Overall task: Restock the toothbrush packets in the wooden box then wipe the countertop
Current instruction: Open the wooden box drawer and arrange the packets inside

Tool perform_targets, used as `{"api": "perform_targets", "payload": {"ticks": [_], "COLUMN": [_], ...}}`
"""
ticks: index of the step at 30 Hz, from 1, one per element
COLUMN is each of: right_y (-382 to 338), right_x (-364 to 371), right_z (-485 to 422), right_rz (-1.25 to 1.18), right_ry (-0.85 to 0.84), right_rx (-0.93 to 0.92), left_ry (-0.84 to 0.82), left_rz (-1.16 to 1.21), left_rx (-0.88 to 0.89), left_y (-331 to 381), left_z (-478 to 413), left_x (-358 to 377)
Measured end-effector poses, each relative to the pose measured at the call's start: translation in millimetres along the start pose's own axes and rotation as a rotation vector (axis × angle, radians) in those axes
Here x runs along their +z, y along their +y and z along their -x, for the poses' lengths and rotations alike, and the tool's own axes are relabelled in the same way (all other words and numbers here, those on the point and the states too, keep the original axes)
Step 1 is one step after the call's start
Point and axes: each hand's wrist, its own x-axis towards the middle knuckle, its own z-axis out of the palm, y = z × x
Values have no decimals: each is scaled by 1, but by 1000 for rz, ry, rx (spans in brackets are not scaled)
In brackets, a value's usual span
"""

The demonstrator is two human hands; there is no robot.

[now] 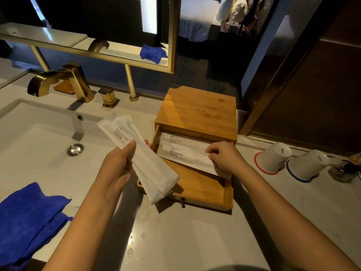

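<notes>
A wooden box (199,108) stands on the grey countertop (195,241) with its drawer (207,194) pulled out toward me. Two white toothbrush packets (183,147) printed "BRUSHING TEETH" lie side by side in the drawer. My right hand (224,156) rests on the right end of the nearer packet, fingers pinching it. My left hand (117,165) grips a stack of white packets (144,159) above the drawer's left edge. A folded blue cloth (29,220) lies at the counter's left front.
A white sink (29,137) with a gold faucet (62,79) fills the left. Two upturned white cups (273,156) (306,165) sit right of the box, near a small dark jar (343,171). Water drops (136,237) dot the counter in front. A gold-framed mirror (172,36) hangs behind.
</notes>
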Motion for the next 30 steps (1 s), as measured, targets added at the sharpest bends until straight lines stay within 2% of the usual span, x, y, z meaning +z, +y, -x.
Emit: {"api": "perform_targets", "payload": {"ticks": [9, 16, 24, 30], "right_y": [-3, 6, 5, -4], "right_x": [31, 41, 53, 43], "right_z": [-8, -13, -16, -6], "right_rz": [84, 35, 223, 161], "right_ry": [229, 267, 398, 316], "right_rx": [-51, -82, -106, -60], "left_ry": [5, 8, 22, -20], "left_rz": [34, 31, 10, -21], "left_rx": [-54, -82, -100, -114], "left_y": [-7, -10, -14, -19], "left_z": [-3, -7, -8, -5], "left_x": [1, 11, 19, 29]}}
